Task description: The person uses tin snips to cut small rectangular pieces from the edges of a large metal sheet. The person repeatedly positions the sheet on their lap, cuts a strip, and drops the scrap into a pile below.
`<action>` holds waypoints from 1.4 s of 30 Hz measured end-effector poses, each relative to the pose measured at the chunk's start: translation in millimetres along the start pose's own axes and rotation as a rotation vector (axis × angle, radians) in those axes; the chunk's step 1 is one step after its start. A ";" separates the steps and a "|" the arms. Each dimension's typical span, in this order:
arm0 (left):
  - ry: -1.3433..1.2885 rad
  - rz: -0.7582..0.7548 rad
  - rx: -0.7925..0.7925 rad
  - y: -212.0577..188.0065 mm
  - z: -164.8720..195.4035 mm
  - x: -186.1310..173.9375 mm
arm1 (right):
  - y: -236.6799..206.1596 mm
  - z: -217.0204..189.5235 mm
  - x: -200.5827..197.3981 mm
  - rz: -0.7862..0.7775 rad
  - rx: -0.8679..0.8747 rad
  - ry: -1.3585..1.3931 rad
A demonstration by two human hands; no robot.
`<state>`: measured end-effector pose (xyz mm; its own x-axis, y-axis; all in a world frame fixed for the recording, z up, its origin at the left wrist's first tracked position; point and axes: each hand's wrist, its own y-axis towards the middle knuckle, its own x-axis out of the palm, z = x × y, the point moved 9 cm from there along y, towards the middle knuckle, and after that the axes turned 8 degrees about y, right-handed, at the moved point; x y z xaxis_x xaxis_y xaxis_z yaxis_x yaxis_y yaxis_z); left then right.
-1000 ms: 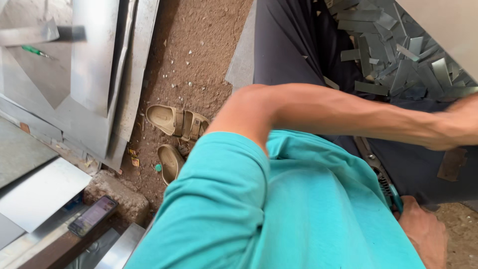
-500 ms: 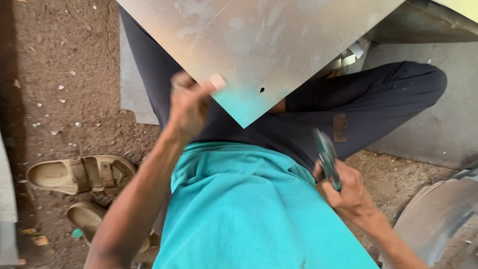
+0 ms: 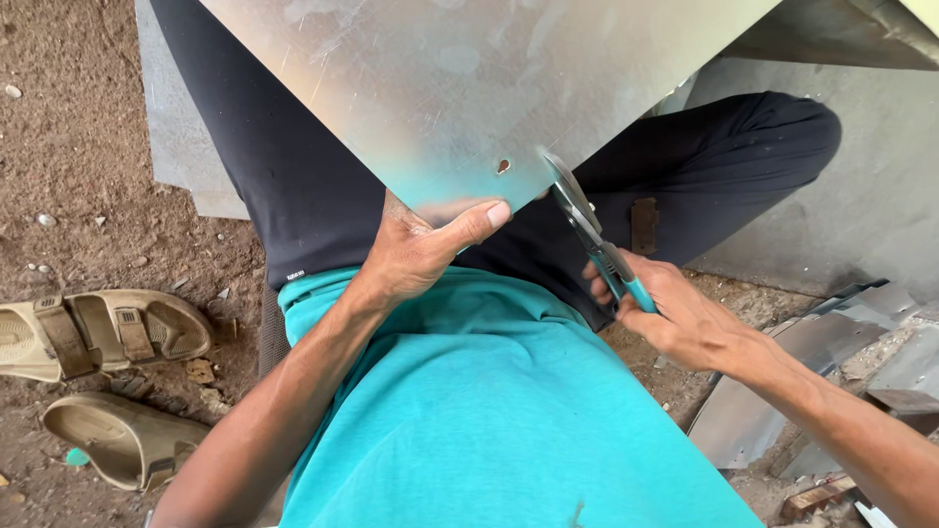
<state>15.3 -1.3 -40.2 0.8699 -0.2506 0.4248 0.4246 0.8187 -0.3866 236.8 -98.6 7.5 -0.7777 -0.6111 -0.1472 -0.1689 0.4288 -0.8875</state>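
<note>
A large shiny metal sheet (image 3: 460,88) fills the upper middle of the view, its corner pointing down over my lap. My left hand (image 3: 425,249) grips that corner, thumb pressed on top beside a small hole. My right hand (image 3: 665,313) holds tin snips (image 3: 587,225) with teal handles, their blades set at the sheet's lower right edge. I sit on the ground in a teal shirt and dark trousers.
Two tan sandals (image 3: 98,337) lie on the dirt at the left. A grey metal sheet (image 3: 176,137) lies under my left leg. More sheet offcuts (image 3: 782,381) are piled at the lower right, and a grey panel (image 3: 880,186) stands on the right.
My left hand has settled its grip on the sheet's corner. My right hand has lifted the snips from beside my leg up to the sheet's edge.
</note>
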 end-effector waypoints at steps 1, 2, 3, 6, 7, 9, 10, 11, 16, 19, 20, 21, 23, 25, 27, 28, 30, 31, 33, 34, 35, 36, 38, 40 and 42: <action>-0.019 -0.010 0.018 -0.1 3.5 0.8 | 0.1 -5.4 -0.6 0.002 -0.045 -0.038; 0.024 -0.016 -0.002 -0.4 1.7 0.5 | -0.3 -9.8 -1.6 0.007 -0.089 -0.073; 0.066 -0.024 -0.024 -0.9 -1.5 0.4 | 0.0 -7.3 -2.2 0.000 -0.065 -0.057; 0.098 -0.039 -0.039 -3.1 -11.3 -0.2 | 1.3 -0.8 -3.9 -0.013 -0.036 -0.017; 0.095 -0.040 -0.031 -3.4 -12.6 -0.3 | 2.3 -0.9 -4.1 -0.012 -0.056 -0.013; 0.135 -0.010 -0.103 -3.0 -17.0 -5.9 | 5.6 1.6 -4.7 0.013 -0.067 -0.031; 0.157 0.005 -0.142 -3.4 -15.6 -11.0 | 8.0 4.3 -6.2 0.038 -0.058 -0.050; 0.182 0.042 -0.096 -1.1 -4.2 -18.9 | 10.4 6.7 -6.7 0.063 -0.052 -0.068; -0.025 -0.105 -0.188 12.6 35.0 -42.6 | 19.3 23.6 -15.9 0.089 -0.030 -0.051; 0.080 -0.131 -0.289 29.6 18.5 -22.1 | 7.9 41.1 -16.1 -0.046 0.023 0.237; 0.108 -0.166 -0.286 41.1 7.4 -0.4 | -1.8 46.7 -18.1 -0.105 0.030 0.377; 0.126 -0.205 -0.280 52.1 -6.1 29.1 | -8.7 46.4 -16.7 0.010 -0.048 0.576; 0.230 -0.279 -0.234 70.0 -27.5 90.8 | -28.2 57.3 -9.1 0.204 -0.123 0.845; 0.412 -0.347 -0.133 84.4 -37.7 145.4 | -42.6 73.7 16.7 0.312 -0.152 0.996; 0.275 -0.391 -0.136 90.6 -45.1 184.7 | -41.0 86.7 43.1 0.359 -0.220 1.162; 0.215 -0.401 -0.142 92.2 -45.9 196.7 | -36.8 91.3 53.2 0.378 -0.247 1.269; 0.257 -0.414 -0.137 91.2 -45.0 207.6 | -32.8 95.6 66.5 0.422 -0.240 1.316; 0.281 -0.417 -0.130 90.9 -43.3 209.3 | -30.3 94.9 66.9 0.447 -0.224 1.246; 0.351 -0.413 -0.146 89.2 -43.7 206.6 | -27.7 88.4 60.0 0.487 -0.216 1.171; 0.385 -0.410 -0.152 88.4 -44.2 204.3 | -28.1 84.1 55.1 0.502 -0.219 1.173; 0.376 -0.414 -0.147 87.9 -43.2 204.3 | -28.6 80.3 49.3 0.514 -0.222 1.169; 0.368 -0.415 -0.144 87.6 -42.9 203.5 | -28.8 78.0 46.4 0.517 -0.205 1.166; 0.354 -0.416 -0.144 87.3 -43.4 203.4 | -29.6 77.3 43.1 0.524 -0.163 1.152; 0.348 -0.421 -0.137 87.5 -44.3 203.5 | -28.4 79.4 42.9 0.540 -0.156 1.143; 0.348 -0.402 -0.147 88.2 -46.8 200.5 | -24.7 85.2 46.4 0.562 -0.140 1.146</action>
<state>239.0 -3.5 -27.4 0.6528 -0.7051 0.2769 0.7496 0.5485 -0.3705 256.5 -194.2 -14.7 -0.8249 0.5641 0.0352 0.3429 0.5490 -0.7623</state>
